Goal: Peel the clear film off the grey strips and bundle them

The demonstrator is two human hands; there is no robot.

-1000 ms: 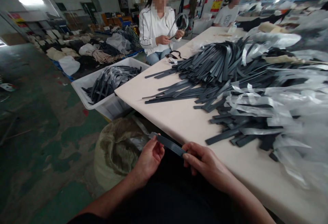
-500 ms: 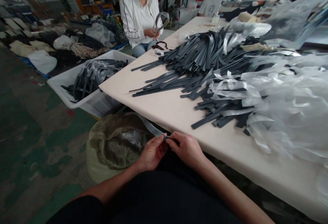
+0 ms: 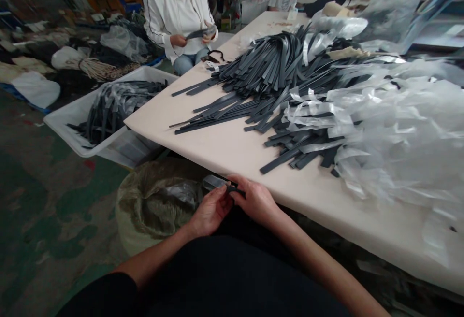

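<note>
My left hand [image 3: 212, 212] and my right hand [image 3: 254, 200] meet at the near edge of the table. Between their fingertips they pinch a dark grey strip [image 3: 233, 189]. A clear plastic film, part of the same piece, loops out [image 3: 213, 181] past my left thumb. Both hands are closed, and some of the strip is hidden by my right fingers. On the table beyond lies a big heap of dark grey strips [image 3: 268, 65], a few stretching left toward the table's corner.
A pale table [image 3: 213, 148] fills the right. Crumpled clear plastic [image 3: 398, 148] lies on it. An open sack [image 3: 145, 210] stands left of my hands, and a white bin [image 3: 119, 150] of strips is behind it. A co-worker in a white jacket [image 3: 155, 12] holds a strip.
The film end held by my hands has gone from a long trailing band to a short loop. My view has shifted slightly to the right. The co-worker's strip is lower and straighter.
</note>
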